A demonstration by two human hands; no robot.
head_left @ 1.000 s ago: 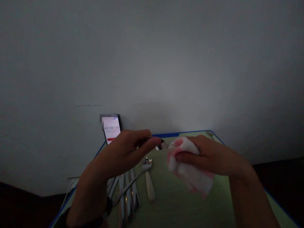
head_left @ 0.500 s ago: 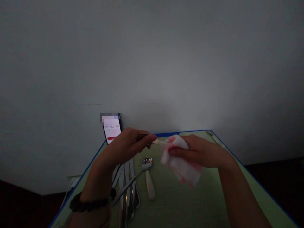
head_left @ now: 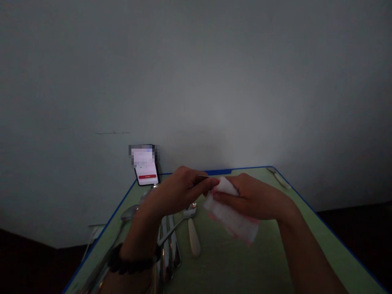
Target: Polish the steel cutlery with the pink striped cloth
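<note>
My left hand (head_left: 186, 188) is closed around a piece of cutlery (head_left: 201, 177); only a thin strip of its metal end shows at the fingers, so its kind is hidden. My right hand (head_left: 251, 196) grips a white and pink cloth (head_left: 228, 214), wrapped about the handle end of that cutlery. Both hands meet above the table, fingertips nearly touching. Below them lies a spoon with a cream handle (head_left: 194, 239), its bowl partly covered by the head of another metal utensil (head_left: 190, 211). Several metal knives (head_left: 174, 245) lie beside these, partly behind my left forearm.
A phone (head_left: 147, 169) with a lit screen leans against the wall at the table's far left. More spoons (head_left: 130, 212) lie along the left side. A cream-handled utensil (head_left: 280, 178) rests in the far right corner. The green table (head_left: 245, 265) has a blue edge.
My left hand has moved right, up to the cloth, and the cream handle seen between the hands is now covered. Spoons on the left have come into view.
</note>
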